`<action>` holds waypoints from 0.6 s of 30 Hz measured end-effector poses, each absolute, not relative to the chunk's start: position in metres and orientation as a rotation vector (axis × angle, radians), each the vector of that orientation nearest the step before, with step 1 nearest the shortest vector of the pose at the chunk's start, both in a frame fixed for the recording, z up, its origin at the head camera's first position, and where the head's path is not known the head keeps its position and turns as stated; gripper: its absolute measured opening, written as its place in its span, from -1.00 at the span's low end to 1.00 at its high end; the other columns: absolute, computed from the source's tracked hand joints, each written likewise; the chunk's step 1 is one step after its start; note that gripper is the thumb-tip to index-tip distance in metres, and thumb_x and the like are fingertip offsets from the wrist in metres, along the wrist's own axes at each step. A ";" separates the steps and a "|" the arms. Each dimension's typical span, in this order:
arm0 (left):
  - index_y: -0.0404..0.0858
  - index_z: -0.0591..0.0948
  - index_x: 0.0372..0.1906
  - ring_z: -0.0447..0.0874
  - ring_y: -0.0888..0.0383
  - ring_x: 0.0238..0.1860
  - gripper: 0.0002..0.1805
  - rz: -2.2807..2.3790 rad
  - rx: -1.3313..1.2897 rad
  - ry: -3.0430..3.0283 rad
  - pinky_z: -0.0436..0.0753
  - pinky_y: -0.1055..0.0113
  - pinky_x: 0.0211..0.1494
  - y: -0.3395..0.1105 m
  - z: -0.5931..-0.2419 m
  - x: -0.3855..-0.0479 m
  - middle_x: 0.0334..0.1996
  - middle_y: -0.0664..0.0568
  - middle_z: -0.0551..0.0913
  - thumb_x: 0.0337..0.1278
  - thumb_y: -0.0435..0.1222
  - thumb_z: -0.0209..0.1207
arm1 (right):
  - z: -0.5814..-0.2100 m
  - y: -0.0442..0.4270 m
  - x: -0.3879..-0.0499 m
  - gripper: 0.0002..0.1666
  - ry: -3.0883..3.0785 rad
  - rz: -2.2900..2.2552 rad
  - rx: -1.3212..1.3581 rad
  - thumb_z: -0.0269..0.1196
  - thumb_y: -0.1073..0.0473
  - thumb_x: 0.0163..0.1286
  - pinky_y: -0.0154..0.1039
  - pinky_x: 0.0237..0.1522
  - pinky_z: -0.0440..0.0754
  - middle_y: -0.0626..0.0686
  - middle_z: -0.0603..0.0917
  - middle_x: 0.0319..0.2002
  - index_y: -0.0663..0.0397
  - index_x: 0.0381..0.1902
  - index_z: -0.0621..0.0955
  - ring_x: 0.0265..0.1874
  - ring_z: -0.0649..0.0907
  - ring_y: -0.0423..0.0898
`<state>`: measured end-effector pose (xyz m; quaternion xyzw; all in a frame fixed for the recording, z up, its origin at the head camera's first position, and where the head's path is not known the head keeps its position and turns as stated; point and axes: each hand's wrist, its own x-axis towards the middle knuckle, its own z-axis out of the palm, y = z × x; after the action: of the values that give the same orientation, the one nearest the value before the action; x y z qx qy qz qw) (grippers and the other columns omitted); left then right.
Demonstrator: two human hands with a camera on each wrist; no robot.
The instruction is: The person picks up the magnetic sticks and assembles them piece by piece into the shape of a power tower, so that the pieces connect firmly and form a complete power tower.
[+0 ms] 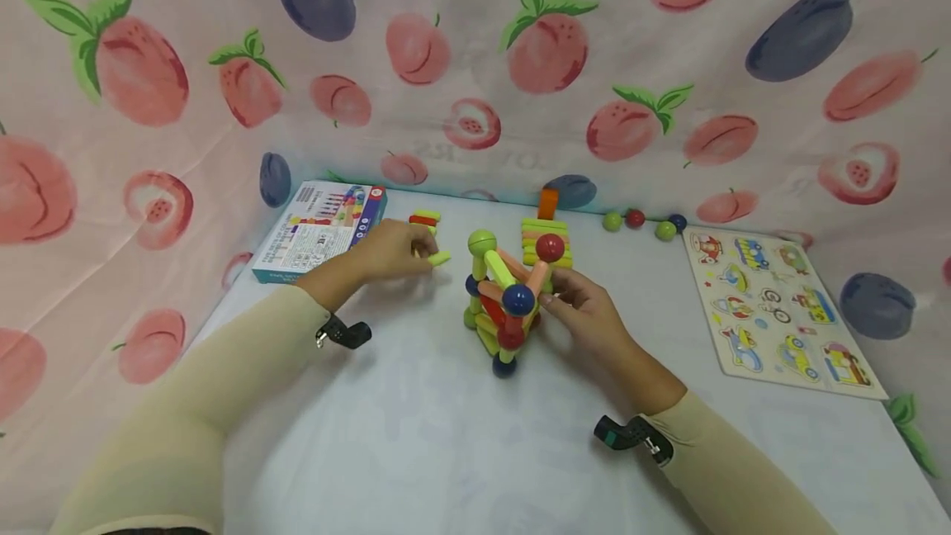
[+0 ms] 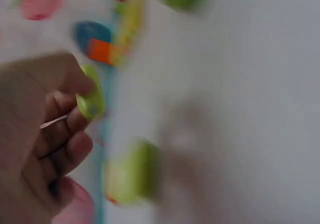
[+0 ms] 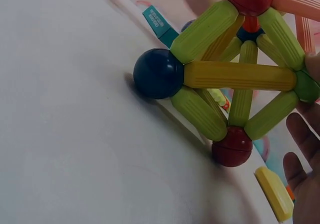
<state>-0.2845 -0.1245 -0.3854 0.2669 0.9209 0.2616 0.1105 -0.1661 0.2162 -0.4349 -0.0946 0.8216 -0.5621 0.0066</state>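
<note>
Head view: left hand is pinching a lime stick, right hand is gripping the ball-and-stick frame on the tabletop. Left wrist: yep, fingers pinched on that stick. Right wrist: fingers at the frame's green ball.

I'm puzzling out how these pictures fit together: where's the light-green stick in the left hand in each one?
Head: just left of centre, light-green stick at the left hand's fingertips.
Left wrist: left of centre, pinched.
Right wrist: I can't make it out.
Shared landmark: white tabletop, in all three.
</note>
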 end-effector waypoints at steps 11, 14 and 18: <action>-0.15 0.80 -0.10 0.70 0.05 -0.12 -0.85 1.051 0.944 2.375 0.70 0.16 0.03 -0.042 -0.262 -0.256 -0.18 0.06 0.81 0.29 -0.25 0.34 | -0.435 0.219 -0.167 -0.55 2.556 -1.803 -0.346 0.29 0.23 0.58 -0.26 0.14 0.57 0.19 0.69 0.15 0.21 0.36 0.60 0.12 0.57 0.05; -0.15 0.81 -0.16 0.70 0.06 -0.23 -0.88 0.953 0.965 2.416 0.73 0.23 -0.14 -0.035 -0.264 -0.250 -0.26 0.07 0.80 0.28 -0.27 0.34 | -0.434 0.218 -0.169 -0.55 2.549 -1.819 -0.385 0.28 0.25 0.59 -0.25 0.16 0.57 0.19 0.68 0.12 0.24 0.36 0.59 0.12 0.56 0.03; -0.15 0.81 -0.18 0.68 0.07 -0.25 -0.90 0.929 0.983 2.432 0.70 0.25 -0.17 -0.034 -0.271 -0.250 -0.30 0.07 0.78 0.29 -0.27 0.33 | -0.425 0.218 -0.170 -0.56 2.499 -1.950 -0.394 0.17 0.25 0.65 -0.29 0.19 0.56 0.02 0.69 0.12 0.24 0.40 0.55 0.14 0.58 -0.09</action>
<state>-0.2499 -0.0344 -0.2709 0.3475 0.8599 0.3285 0.1786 -0.1699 0.2177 -0.4252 -0.1234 0.7821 -0.6103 -0.0262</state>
